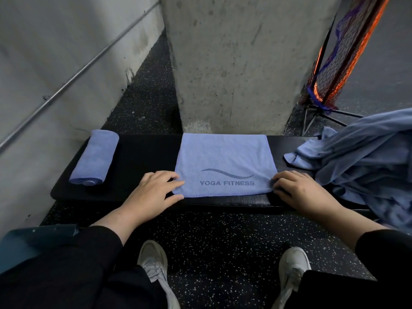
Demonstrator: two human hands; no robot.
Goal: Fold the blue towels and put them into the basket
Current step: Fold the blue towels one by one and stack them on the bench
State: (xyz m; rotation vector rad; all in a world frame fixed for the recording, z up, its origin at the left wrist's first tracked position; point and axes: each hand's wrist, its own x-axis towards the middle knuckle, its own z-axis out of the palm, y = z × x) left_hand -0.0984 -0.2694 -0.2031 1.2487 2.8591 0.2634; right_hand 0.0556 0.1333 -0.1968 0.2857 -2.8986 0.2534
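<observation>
**Now both my hands are on the yoga towel**

Right now my left hand [156,188] sits at the near left corner of the blue towel [225,161]. My right hand [298,190] sits at the near right corner. My fingers are a little bent and spread, with the tips touching the towel's side edges. I cannot tell if I am pinching the cloth or just pressing it flat.

The towel lies smooth in the middle of the black bench [142,157]. It says YOGA FITNESS on the near part. Its far edge touches the bottom of the grey concrete pillar [234,63].

A rolled blue towel [94,158] lies on the left end of the bench, well apart from my hands. A messy pile of blue towels [365,159] sits on the right end, just beside my right hand. I cannot see a basket from here. An orange and purple net [338,54] leans at the far right.

I think my next job is to fold or roll this towel. Some things could go wrong. If one hand moves faster than the other, the fold will come out crooked. If I only push on the cloth, it could bunch up or slide off the near edge onto the speckled floor [223,241]. My right arm could also bump the messy pile and drag a towel down.
</observation>
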